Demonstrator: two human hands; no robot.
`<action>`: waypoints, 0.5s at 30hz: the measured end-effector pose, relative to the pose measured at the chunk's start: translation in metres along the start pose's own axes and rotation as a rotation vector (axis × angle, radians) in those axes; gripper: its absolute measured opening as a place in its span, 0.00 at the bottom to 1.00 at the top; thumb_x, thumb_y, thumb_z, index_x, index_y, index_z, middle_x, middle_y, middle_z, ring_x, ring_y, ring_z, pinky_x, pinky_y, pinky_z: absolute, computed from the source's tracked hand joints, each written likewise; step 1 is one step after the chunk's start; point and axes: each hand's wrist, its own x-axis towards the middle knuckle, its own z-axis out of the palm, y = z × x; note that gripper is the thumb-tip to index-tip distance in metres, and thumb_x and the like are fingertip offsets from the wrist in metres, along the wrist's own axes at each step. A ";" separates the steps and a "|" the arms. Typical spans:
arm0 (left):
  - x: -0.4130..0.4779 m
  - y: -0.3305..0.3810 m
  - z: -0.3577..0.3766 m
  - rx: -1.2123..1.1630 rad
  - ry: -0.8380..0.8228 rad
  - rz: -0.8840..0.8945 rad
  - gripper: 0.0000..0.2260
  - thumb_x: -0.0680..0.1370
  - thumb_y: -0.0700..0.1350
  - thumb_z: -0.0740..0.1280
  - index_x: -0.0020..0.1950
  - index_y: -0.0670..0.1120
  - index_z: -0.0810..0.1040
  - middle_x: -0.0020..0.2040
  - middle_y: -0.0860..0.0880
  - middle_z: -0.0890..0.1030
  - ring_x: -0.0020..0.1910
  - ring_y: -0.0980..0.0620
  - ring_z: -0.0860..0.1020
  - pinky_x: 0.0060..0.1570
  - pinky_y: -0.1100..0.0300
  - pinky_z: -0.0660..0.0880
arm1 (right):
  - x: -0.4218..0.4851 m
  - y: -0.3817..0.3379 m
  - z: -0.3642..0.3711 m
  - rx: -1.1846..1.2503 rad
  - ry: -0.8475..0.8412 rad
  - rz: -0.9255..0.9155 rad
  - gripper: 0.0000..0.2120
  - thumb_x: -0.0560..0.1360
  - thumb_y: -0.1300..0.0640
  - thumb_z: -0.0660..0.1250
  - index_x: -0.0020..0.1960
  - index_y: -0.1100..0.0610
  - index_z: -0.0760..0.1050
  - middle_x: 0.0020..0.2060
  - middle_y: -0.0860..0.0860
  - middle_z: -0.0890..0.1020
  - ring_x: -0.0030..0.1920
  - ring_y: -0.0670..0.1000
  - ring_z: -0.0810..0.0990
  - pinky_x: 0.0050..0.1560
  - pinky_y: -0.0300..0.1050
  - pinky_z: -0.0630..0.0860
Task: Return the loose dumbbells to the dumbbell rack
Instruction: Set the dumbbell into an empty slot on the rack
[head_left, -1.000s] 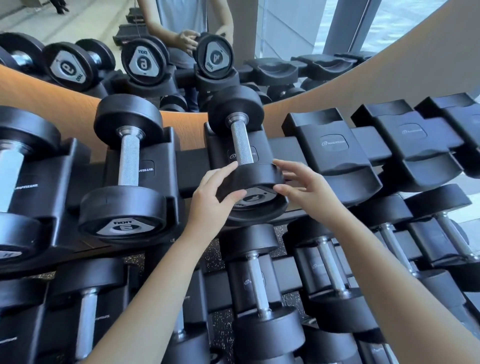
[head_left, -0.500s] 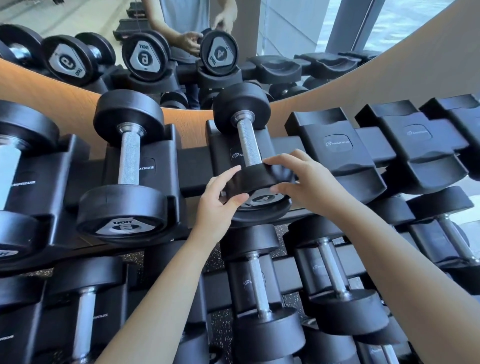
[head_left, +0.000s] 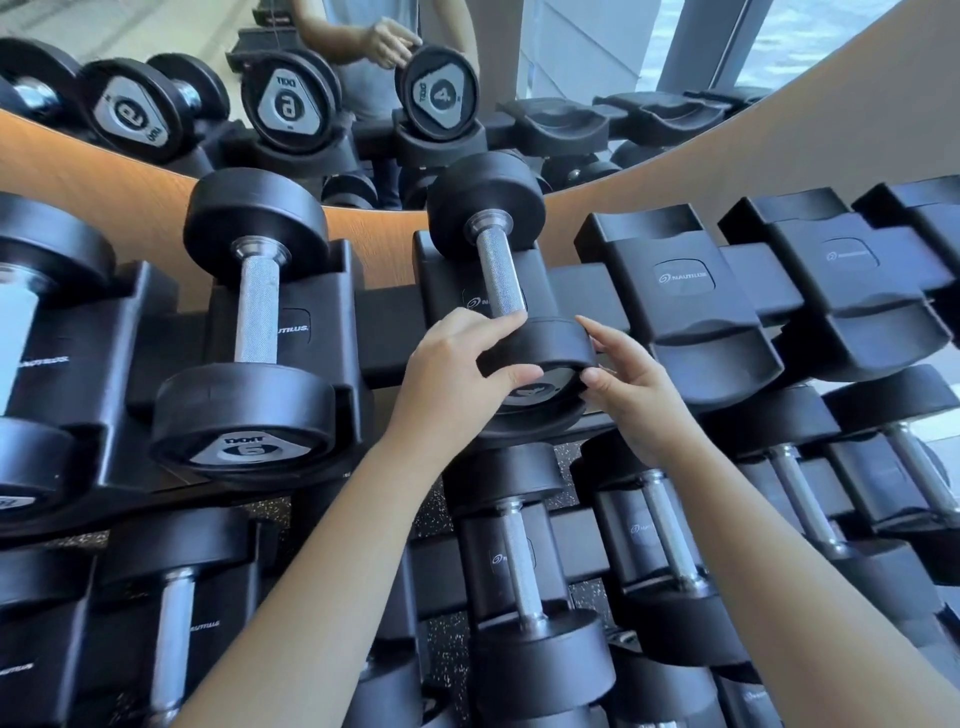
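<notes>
A small black dumbbell (head_left: 501, 275) with a knurled steel handle lies in a cradle on the top row of the black dumbbell rack (head_left: 685, 291). Its near head (head_left: 550, 353) is between my two hands. My left hand (head_left: 457, 369) wraps that head from the left, thumb on its face and fingers over the top. My right hand (head_left: 628, 379) touches the head's right edge with thumb and fingertips, the fingers partly spread. The far head rests at the back of the cradle.
A 6-marked dumbbell (head_left: 249, 343) fills the cradle to the left. Empty cradles (head_left: 852, 291) sit to the right on the top row. Several dumbbells (head_left: 524, 587) occupy the lower rows. A mirror (head_left: 363, 78) behind the rack reflects the dumbbells and a person.
My right hand has slid off the top of the near head to its right edge. My left hand has closed further over the head. The dumbbell has stayed in its cradle.
</notes>
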 end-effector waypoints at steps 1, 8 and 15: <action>-0.003 -0.004 0.002 -0.041 0.015 0.009 0.22 0.67 0.45 0.75 0.60 0.47 0.77 0.48 0.50 0.77 0.50 0.58 0.74 0.55 0.69 0.68 | 0.000 -0.002 0.000 0.018 -0.006 0.018 0.24 0.65 0.56 0.73 0.59 0.47 0.71 0.45 0.38 0.83 0.48 0.42 0.80 0.51 0.42 0.78; -0.031 -0.035 0.006 -0.369 0.106 -0.152 0.22 0.70 0.44 0.70 0.61 0.61 0.72 0.55 0.54 0.76 0.54 0.51 0.76 0.59 0.58 0.71 | 0.004 -0.033 0.011 -0.465 -0.010 -0.065 0.22 0.70 0.65 0.70 0.59 0.46 0.72 0.48 0.46 0.76 0.50 0.49 0.78 0.52 0.43 0.75; -0.041 -0.039 0.019 -0.667 0.105 -0.361 0.24 0.74 0.33 0.66 0.60 0.58 0.71 0.63 0.49 0.75 0.62 0.56 0.74 0.66 0.54 0.67 | 0.017 -0.068 0.039 -1.172 -0.180 -0.253 0.23 0.69 0.55 0.71 0.63 0.49 0.72 0.45 0.49 0.70 0.38 0.53 0.70 0.46 0.47 0.70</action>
